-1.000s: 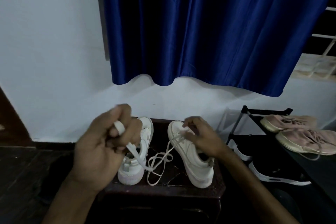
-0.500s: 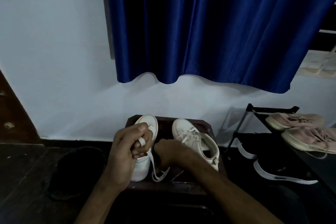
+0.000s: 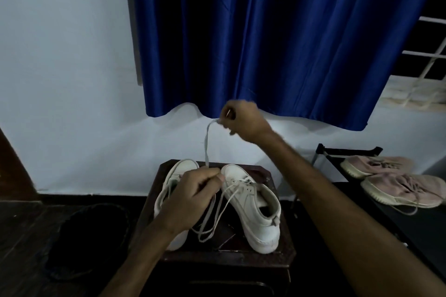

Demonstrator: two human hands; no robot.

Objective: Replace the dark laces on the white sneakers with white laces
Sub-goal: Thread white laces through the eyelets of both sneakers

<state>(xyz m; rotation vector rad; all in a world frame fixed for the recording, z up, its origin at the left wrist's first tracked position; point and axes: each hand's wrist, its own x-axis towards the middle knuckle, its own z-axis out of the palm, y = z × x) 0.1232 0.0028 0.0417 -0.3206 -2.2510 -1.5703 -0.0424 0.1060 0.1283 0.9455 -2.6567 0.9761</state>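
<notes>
Pinching one end of the white lace (image 3: 206, 142) between thumb and fingertips, my right hand (image 3: 243, 118) is lifted high and far, in front of the lower hem of the blue curtain (image 3: 265, 43). My left hand (image 3: 193, 198) is low and near, with its fingers curled around the same lace just over the toes of the two sneakers. Between the two hands the lace stands almost upright and looks tight, so its long axis goes from near-low to far-high. What matters for the coming move is that the free end lies up and a little to the right of my lower grip. I judge that the right hand must bring this end down to an eyelet, while the left hand, which is nearer to the shoes, guides it. Below the left hand the rest of the lace hangs in loose loops between the left sneaker (image 3: 179, 169) and the right sneaker (image 3: 255, 214). Both sneakers stand on the dark stool (image 3: 284, 255), toes pointing far, heels near. The lace is flat, pale and limp. On the right sneaker the upper crossings are already pale, and I see no dark lace there. My left hand covers much of the left sneaker, so I cannot tell how it is laced, nor which eyelet the tight part comes from.
</notes>
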